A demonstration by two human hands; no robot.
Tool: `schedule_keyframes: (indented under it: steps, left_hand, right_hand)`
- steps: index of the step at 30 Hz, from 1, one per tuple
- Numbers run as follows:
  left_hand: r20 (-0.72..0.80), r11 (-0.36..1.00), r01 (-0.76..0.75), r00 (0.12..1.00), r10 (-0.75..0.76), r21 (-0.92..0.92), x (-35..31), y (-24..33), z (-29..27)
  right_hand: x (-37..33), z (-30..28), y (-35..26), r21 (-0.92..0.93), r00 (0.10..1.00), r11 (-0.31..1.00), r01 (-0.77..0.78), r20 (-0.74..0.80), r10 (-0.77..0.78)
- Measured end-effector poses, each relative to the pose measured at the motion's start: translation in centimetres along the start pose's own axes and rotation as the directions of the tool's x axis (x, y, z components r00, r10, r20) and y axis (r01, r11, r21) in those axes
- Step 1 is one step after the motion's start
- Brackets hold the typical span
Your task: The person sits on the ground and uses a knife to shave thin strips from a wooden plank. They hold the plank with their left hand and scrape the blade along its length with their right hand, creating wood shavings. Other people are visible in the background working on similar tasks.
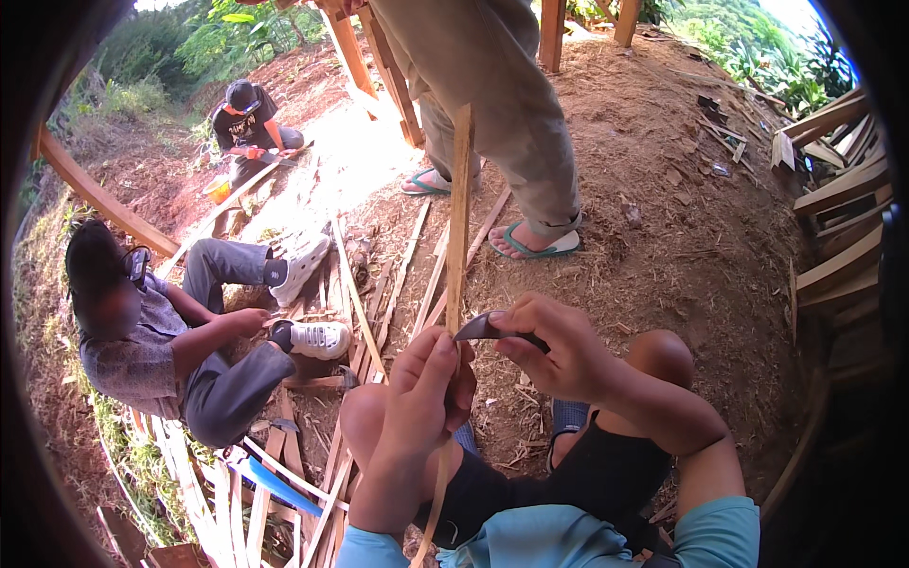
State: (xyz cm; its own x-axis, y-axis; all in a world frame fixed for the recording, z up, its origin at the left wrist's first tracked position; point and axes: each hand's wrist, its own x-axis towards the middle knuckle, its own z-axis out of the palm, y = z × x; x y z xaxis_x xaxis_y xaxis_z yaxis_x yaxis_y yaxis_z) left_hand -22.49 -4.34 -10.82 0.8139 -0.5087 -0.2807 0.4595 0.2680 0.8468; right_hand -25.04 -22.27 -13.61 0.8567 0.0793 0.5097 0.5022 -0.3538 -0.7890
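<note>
My left hand [421, 383] is closed around a long, thin wooden strip [458, 218]. The strip stands nearly upright in front of me, and its lower end runs down past my lap. In my right hand [554, 346] is a knife with a short, dark, curved blade [481, 328], pinched between thumb and fingers. The blade tip lies at the strip, just beside my left thumb. My fingers hide the knife's handle and the gripped part of the strip.
A person [189, 331] sits at left; another stands ahead in sandals [540, 239]. Farther off, someone crouches [251, 133] by a yellow container [218, 187]. Loose wooden strips [232, 511] and a long blue object [275, 485] lie lower left. Stacked lumber [838, 270] lines the right.
</note>
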Motion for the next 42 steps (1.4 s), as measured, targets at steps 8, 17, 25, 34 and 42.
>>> schedule_keyframes:
  steps: [8, 17, 25, 34, 42]
  left_hand:
    - [-0.061, 0.995, -0.045, 0.997, 0.051, 0.092, 0.2, -0.4, 0.9]
    - [-0.062, 0.978, -0.108, 0.991, 0.121, 0.181, 0.0, -0.5, 1.0]
    - [0.029, 0.977, -0.137, 0.991, 0.134, 0.163, -0.4, -0.4, 0.9]
    - [0.053, 0.987, -0.046, 0.998, 0.038, 0.154, -0.6, -0.6, -0.1]
    - [0.002, 0.992, -0.085, 0.996, 0.085, 0.099, -0.2, 0.0, -0.4]
  right_hand:
    - [-0.2, -0.5, 0.1, -0.063, 1.000, 0.998, 0.010, -0.018, -0.011]
    - [-0.1, 0.4, 0.2, -0.033, 0.992, 0.999, 0.011, -0.128, -0.015]
    - [-0.5, 1.0, 0.2, -0.053, 0.961, 0.998, 0.026, -0.274, -0.040]
    - [-0.5, -1.4, 1.8, 0.185, 0.921, 0.977, -0.110, -0.350, 0.170]
    - [-0.1, 0.8, -0.4, -0.008, 1.000, 1.000, 0.014, 0.028, -0.014]
